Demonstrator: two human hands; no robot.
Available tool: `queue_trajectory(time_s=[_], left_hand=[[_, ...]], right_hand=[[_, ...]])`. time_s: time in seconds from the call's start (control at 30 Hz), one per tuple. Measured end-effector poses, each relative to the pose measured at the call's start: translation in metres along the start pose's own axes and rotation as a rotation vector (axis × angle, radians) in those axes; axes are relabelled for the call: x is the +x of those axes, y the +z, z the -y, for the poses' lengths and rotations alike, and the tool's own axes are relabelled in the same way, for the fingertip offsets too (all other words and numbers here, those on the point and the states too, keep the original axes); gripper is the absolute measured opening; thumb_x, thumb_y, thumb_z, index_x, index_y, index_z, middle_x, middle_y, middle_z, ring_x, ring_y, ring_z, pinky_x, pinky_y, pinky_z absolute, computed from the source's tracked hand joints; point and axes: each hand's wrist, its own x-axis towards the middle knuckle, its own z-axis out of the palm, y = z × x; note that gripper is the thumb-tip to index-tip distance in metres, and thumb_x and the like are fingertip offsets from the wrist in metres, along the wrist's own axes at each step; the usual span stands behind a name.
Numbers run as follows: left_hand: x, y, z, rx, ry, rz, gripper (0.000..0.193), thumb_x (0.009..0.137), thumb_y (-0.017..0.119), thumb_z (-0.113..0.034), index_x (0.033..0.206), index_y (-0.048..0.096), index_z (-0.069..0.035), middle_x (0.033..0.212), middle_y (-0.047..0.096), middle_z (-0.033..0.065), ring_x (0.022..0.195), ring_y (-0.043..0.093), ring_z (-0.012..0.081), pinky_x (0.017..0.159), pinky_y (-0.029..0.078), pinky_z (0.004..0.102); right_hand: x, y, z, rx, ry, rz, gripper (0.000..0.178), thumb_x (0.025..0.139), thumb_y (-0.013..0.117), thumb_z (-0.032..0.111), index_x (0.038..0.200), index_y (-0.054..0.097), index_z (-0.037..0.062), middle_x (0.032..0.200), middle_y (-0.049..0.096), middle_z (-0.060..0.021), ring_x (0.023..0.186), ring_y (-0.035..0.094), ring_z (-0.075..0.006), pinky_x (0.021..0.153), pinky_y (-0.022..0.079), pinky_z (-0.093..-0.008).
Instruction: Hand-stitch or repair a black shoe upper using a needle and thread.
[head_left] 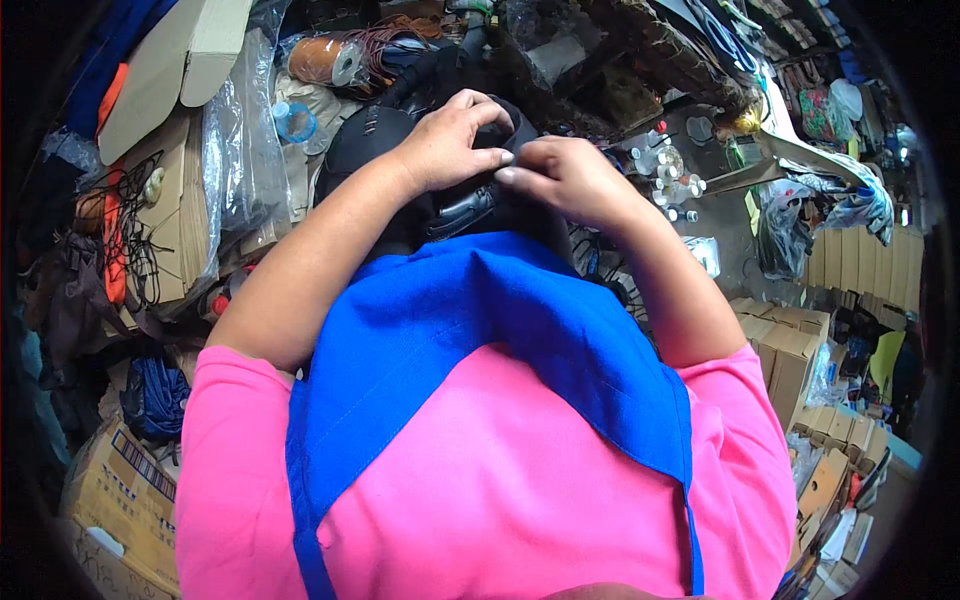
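Note:
A black fabric item (365, 142), which looks padded and has light lettering on its left side, lies in front of my chest. Its exact kind I cannot tell. My left hand (455, 142) is over it, fingers curled around a black edge and thumb pointing right. Close to that thumb, my right hand (572, 182) has its thumb and fingers drawn together in a pinch, slightly blurred. Whatever lies between those fingertips is too small to make out. Below both hands sits a glossy black piece (466, 212), just above my blue apron (420, 310).
An orange-brown thread spool (318, 62) lies at the back left near a clear plastic bag (245, 150) and cardboard (150, 90). Several small bottles (665, 165) stand to the right. Cardboard boxes (790, 345) are stacked at the right; another box (120, 500) is lower left.

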Motion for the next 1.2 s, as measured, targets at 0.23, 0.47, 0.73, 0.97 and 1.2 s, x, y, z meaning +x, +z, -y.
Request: queue_trajectory(time_s=[0.23,0.47,0.73,0.97,1.2], left_hand=[[-0.004,0.013,0.010,-0.081,0.029,-0.081,0.033,0.077,0.070,-0.016,0.108,0.058,-0.010,0.119,0.048,0.0118,0.118,0.047,0.0289,0.101,0.039,0.0366],[-0.005,0.001,0.013,-0.108,0.015,-0.040,0.030,0.079,0.070,-0.021,0.107,0.065,-0.010,0.115,0.051,0.0113,0.115,0.048,0.0271,0.100,0.039,0.0351],[0.007,-0.030,0.013,-0.002,0.114,0.218,0.046,0.069,0.074,-0.007,0.113,0.066,-0.015,0.112,0.052,0.0093,0.108,0.052,0.0266,0.097,0.042,0.0352],[0.002,-0.028,0.012,0.012,0.108,0.174,0.049,0.066,0.076,-0.007,0.113,0.066,-0.016,0.111,0.052,0.0090,0.107,0.052,0.0271,0.096,0.044,0.0354],[0.004,-0.024,0.016,-0.007,0.123,0.155,0.048,0.065,0.075,-0.006,0.111,0.066,-0.015,0.109,0.052,0.0085,0.106,0.053,0.0265,0.095,0.043,0.0347]], right_hand=[[0.013,0.002,-0.003,-0.108,-0.030,0.218,0.022,0.081,0.061,0.023,0.081,0.063,0.0013,0.075,0.062,-0.0207,0.072,0.061,-0.0388,0.066,0.048,-0.0442],[-0.040,-0.029,0.020,0.483,0.311,0.042,0.020,0.083,0.068,0.011,0.075,0.055,-0.0021,0.065,0.046,-0.0034,0.065,0.045,-0.0055,0.056,0.041,-0.0267],[-0.017,-0.007,0.002,-0.054,-0.004,-0.067,0.026,0.076,0.065,0.008,0.101,0.070,0.0093,0.087,0.063,-0.0136,0.081,0.063,-0.0292,0.073,0.051,-0.0360],[-0.005,-0.005,0.004,-0.168,0.025,-0.033,0.022,0.074,0.065,0.013,0.095,0.071,0.0082,0.085,0.064,-0.0149,0.084,0.063,-0.0313,0.075,0.051,-0.0380],[0.000,-0.001,0.008,-0.258,0.024,-0.036,0.018,0.073,0.066,0.015,0.088,0.070,0.0064,0.084,0.064,-0.0149,0.080,0.063,-0.0326,0.074,0.051,-0.0401]])
